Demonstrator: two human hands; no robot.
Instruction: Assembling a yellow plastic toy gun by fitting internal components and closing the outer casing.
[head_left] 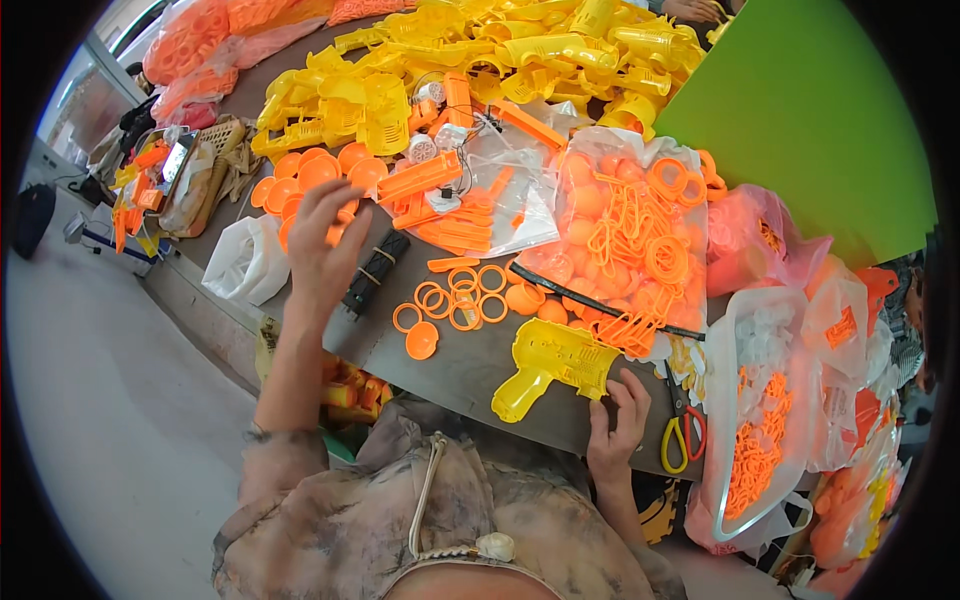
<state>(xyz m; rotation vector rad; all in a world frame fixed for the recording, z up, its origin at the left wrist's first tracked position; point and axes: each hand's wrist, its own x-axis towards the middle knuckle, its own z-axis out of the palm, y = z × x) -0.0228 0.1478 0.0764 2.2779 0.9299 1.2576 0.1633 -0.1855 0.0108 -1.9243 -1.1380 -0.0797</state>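
Observation:
My left hand (325, 240) is raised at the table's left side, thumb and fingers apart. It is in front of a cluster of orange cups (318, 170); orange shows between its fingers, and I cannot tell whether it touches a cup. A yellow toy-gun shell half (560, 362) lies at the near edge, inner side up, its handle toward me. At its right end is my right hand (618, 415), thumb and fingers apart, the fingertips at or just beside the shell's edge. Several orange rings (462, 300) and a single orange cup (422, 340) lie left of the shell.
Yellow shells (480, 50) are heaped at the back. A bag of orange parts (625, 240) lies beyond my right hand. Scissors (683, 435) and a clear-lined tub (755, 420) are at right. Dark bundled cables (376, 272) and a white bag (246, 260) flank my left forearm.

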